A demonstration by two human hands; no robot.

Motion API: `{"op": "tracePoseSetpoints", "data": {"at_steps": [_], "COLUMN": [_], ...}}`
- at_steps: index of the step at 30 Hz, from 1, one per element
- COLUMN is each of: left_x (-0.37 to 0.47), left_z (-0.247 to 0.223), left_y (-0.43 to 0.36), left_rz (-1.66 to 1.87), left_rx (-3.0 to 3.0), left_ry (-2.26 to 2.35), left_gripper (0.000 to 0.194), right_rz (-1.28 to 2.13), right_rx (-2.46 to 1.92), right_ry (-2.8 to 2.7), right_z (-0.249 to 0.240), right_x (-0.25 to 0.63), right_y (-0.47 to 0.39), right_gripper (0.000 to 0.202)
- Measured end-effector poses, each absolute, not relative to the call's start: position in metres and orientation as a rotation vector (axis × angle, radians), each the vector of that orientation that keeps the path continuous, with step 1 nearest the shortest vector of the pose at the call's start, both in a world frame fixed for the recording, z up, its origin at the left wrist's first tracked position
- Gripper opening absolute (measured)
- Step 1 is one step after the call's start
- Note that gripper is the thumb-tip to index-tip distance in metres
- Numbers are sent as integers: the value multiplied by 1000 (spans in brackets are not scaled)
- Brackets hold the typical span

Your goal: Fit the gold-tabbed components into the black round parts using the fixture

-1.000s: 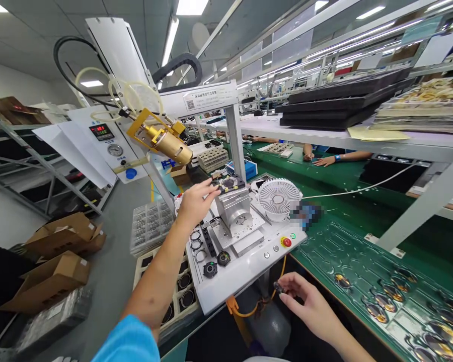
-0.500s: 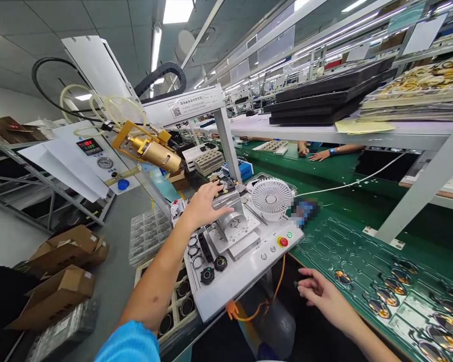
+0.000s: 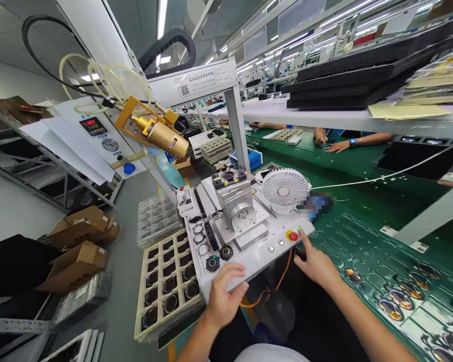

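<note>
My right hand has its index finger on the green button at the right end of the white machine base. Its other fingers are curled, and a small dark thing shows by the thumb. Near the front edge of the base, my left hand holds nothing, with thumb and fingers apart. A round part sits on the black fixture behind the metal cylinder block. Two black round parts and several rings lie on the base's left side.
A gold dispensing head hangs above the base. The white fan stands at its right rear. A tray of round cases is left, a clear tray with amber-lit parts right. Another person's hands work beyond.
My left hand has moved from the fixture back to the base's front edge. My right hand has risen onto the green button. The view has shifted, showing more of the left tray.
</note>
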State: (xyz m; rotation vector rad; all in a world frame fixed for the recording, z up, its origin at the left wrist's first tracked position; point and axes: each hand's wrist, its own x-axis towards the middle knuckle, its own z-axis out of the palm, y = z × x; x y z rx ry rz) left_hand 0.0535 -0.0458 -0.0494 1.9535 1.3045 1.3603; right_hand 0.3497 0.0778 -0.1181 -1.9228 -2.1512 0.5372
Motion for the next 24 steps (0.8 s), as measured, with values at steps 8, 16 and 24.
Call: {"op": "tracePoseSetpoints", "data": {"at_steps": [8, 16, 24], "left_x": [85, 113, 116], "left_z": [-123, -129, -131], "left_y": [-104, -70, -68], "left_rz": [835, 1082, 1104], "left_rx": [1483, 801, 648], "left_ry": [1375, 913, 731], "left_gripper": [21, 61, 64], "right_rz": [625, 1416, 1246], "right_rx": [-1920, -1150, -1078], "right_ry": [-2067, -1614, -1589], "right_z": [-106, -114, -111], "right_x": [365, 321, 293], "right_y": [84, -18, -51], "right_gripper": [75, 74, 70]}}
